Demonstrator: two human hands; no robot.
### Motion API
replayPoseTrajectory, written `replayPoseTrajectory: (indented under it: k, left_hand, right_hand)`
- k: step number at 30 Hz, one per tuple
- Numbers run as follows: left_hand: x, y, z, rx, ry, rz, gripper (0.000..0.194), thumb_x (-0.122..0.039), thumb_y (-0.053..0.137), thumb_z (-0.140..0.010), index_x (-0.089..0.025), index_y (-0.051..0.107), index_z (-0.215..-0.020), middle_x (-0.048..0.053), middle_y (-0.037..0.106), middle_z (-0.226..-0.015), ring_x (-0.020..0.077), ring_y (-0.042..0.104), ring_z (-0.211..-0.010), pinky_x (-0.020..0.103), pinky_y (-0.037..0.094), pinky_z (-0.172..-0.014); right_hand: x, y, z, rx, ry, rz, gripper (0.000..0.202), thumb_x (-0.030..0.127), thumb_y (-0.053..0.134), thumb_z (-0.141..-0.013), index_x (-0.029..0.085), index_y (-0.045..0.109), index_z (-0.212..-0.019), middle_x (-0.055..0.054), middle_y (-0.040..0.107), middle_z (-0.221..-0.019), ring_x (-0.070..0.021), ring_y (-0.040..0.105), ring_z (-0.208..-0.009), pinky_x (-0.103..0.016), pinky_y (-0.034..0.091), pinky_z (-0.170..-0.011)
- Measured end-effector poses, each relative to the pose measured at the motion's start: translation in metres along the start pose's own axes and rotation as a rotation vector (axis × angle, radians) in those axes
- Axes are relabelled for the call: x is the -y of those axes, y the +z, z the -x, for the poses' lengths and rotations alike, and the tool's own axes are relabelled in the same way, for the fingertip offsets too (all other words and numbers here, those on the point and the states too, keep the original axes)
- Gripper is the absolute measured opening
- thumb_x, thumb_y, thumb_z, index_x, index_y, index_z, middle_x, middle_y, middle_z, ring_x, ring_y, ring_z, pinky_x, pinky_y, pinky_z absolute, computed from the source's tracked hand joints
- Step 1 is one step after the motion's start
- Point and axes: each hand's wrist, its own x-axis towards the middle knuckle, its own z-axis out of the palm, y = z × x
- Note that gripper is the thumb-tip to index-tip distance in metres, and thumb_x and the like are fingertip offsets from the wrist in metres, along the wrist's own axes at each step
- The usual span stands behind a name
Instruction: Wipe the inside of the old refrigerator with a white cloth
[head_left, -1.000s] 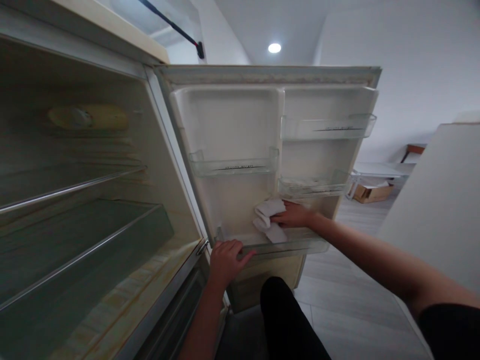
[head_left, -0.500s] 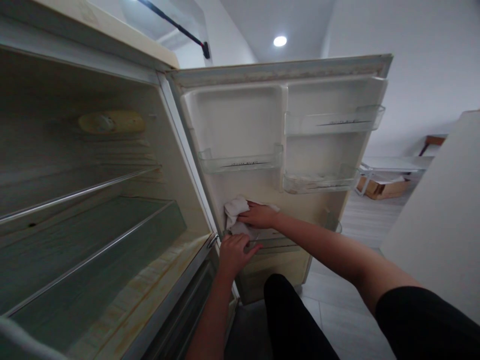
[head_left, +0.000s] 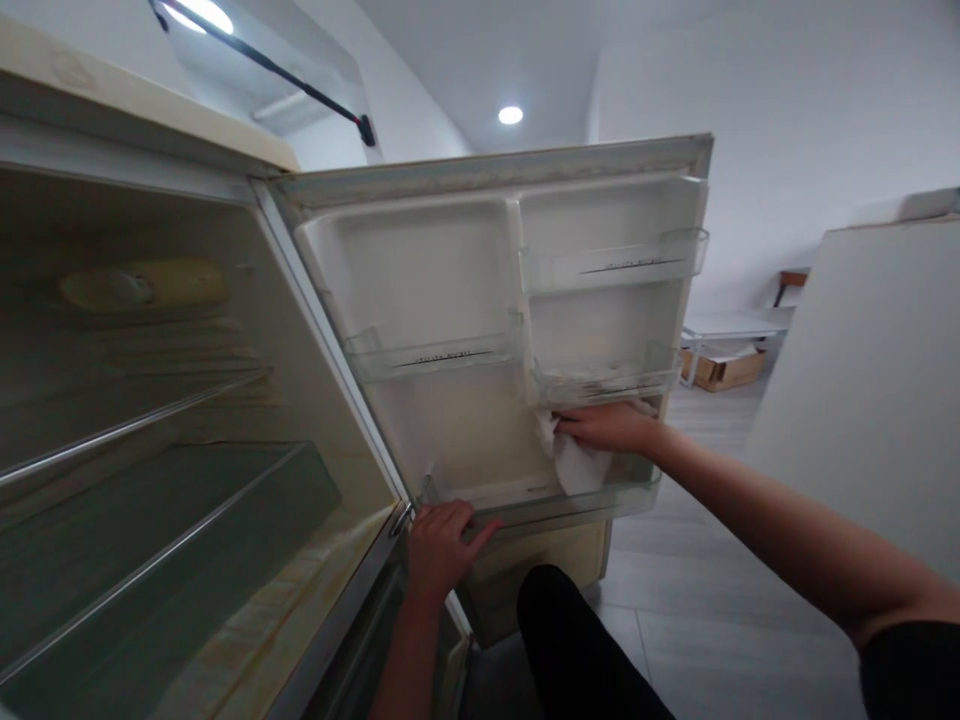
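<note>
The fridge door [head_left: 442,260] stands wide open, its inner side facing me. My right hand [head_left: 611,427] presses a white cloth [head_left: 581,468] to the door liner, under the right-hand middle door bin [head_left: 607,385]. Part of the cloth hangs down to the lower door bin [head_left: 555,510]. My left hand [head_left: 442,545] grips the left end of that lower bin, fingers over its rim and thumb stretched along its front. The fingertips of my left hand are partly hidden.
On the left is the fridge interior with a glass shelf [head_left: 165,550] and yellowish stains along its front. My black-clad knee [head_left: 559,620] is below the door. Behind the door are a cardboard box [head_left: 724,370] under a white table [head_left: 739,322] and a pale panel [head_left: 870,380] at right.
My right hand has slid the cloth rightward across the door liner, from the hinge side toward the outer edge. My left hand stays at the lower bin. The view has shifted to the right.
</note>
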Motion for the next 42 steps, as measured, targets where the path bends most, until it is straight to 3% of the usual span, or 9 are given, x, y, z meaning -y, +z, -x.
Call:
replayPoseTrajectory:
  k: [5,10,13,18,24,27,35,38,42]
  left_hand:
    - [-0.002,0.005,-0.003,-0.019,0.011,-0.037,0.043,-0.059,0.063,-0.089,-0.022,0.055,-0.068,-0.003,0.063,-0.063,0.0184,0.064,-0.066,0.036,0.038,-0.072]
    - [-0.008,0.009,-0.008,-0.021,-0.025,-0.071,0.045,-0.061,0.061,-0.090,-0.023,0.053,-0.067,-0.003,0.061,-0.062,0.0184,0.062,-0.065,0.036,0.037,-0.071]
    - [-0.012,0.011,-0.011,-0.018,-0.046,-0.090,0.046,-0.062,0.060,-0.090,-0.023,0.053,-0.067,-0.003,0.061,-0.061,0.0183,0.062,-0.065,0.036,0.037,-0.071]
    - [-0.017,0.015,-0.018,-0.022,-0.059,-0.101,0.043,-0.059,0.059,-0.092,-0.023,0.055,-0.068,-0.003,0.061,-0.062,0.0182,0.063,-0.065,0.036,0.037,-0.072]
    - [-0.018,0.024,-0.022,-0.019,-0.058,-0.149,0.043,-0.058,0.057,-0.093,-0.023,0.055,-0.068,-0.002,0.061,-0.062,0.0198,0.063,-0.065,0.037,0.037,-0.071]
    - [-0.017,0.025,-0.021,-0.021,-0.051,-0.155,0.043,-0.059,0.058,-0.092,-0.023,0.055,-0.068,-0.002,0.061,-0.062,0.0202,0.063,-0.065,0.037,0.036,-0.070]
    - [-0.021,0.024,-0.023,-0.027,-0.054,-0.152,0.040,-0.056,0.059,-0.093,-0.023,0.055,-0.069,-0.003,0.063,-0.064,0.0200,0.065,-0.066,0.037,0.037,-0.072]
    - [-0.020,0.025,-0.023,-0.029,-0.055,-0.163,0.041,-0.055,0.059,-0.093,-0.023,0.055,-0.069,-0.003,0.063,-0.063,0.0198,0.064,-0.065,0.037,0.036,-0.071]
    - [-0.019,0.027,-0.023,-0.049,-0.049,-0.154,0.041,-0.056,0.062,-0.091,-0.023,0.054,-0.068,-0.002,0.062,-0.061,0.0197,0.063,-0.064,0.038,0.036,-0.070]
  right_hand:
    - [-0.019,-0.004,0.025,-0.030,0.135,0.180,0.037,0.012,0.052,-0.090,0.017,0.071,-0.122,-0.017,0.064,-0.133,-0.0301,0.059,-0.120,-0.042,0.044,-0.100]
    - [-0.016,0.011,0.013,0.032,0.197,0.212,0.029,0.017,0.057,-0.089,0.016,0.072,-0.114,-0.019,0.063,-0.126,-0.0337,0.059,-0.116,-0.040,0.049,-0.088]
    - [-0.009,0.021,-0.002,0.023,0.210,0.138,0.021,0.021,0.059,-0.090,0.017,0.073,-0.106,-0.016,0.063,-0.119,-0.0312,0.059,-0.114,-0.036,0.050,-0.084]
    - [-0.003,0.041,-0.021,-0.055,0.294,-0.075,0.020,0.022,0.066,-0.085,0.016,0.075,-0.102,-0.013,0.065,-0.113,-0.0276,0.058,-0.114,-0.034,0.045,-0.098]
    - [-0.005,0.059,-0.021,0.132,0.422,-0.324,0.022,0.019,0.063,-0.084,0.013,0.078,-0.099,-0.011,0.074,-0.098,-0.0228,0.068,-0.094,-0.029,0.048,-0.083]
    - [-0.002,0.063,-0.023,0.120,0.441,-0.343,0.023,0.023,0.060,-0.086,0.015,0.077,-0.099,-0.009,0.076,-0.095,-0.0214,0.069,-0.089,-0.027,0.048,-0.077]
    - [0.049,0.063,-0.071,-0.256,0.331,-0.578,0.040,0.024,0.070,-0.079,0.015,0.061,-0.117,-0.005,0.070,-0.094,-0.0167,0.061,-0.079,-0.027,0.043,-0.076]
    - [0.076,0.060,-0.104,-0.307,0.279,-0.644,0.047,0.027,0.071,-0.080,0.016,0.055,-0.123,-0.005,0.068,-0.098,-0.0173,0.060,-0.081,-0.027,0.043,-0.076]
    - [0.106,0.063,-0.141,-0.253,0.026,-0.642,0.045,0.022,0.069,-0.080,0.018,0.056,-0.123,-0.008,0.067,-0.113,-0.0199,0.061,-0.097,-0.029,0.046,-0.087]
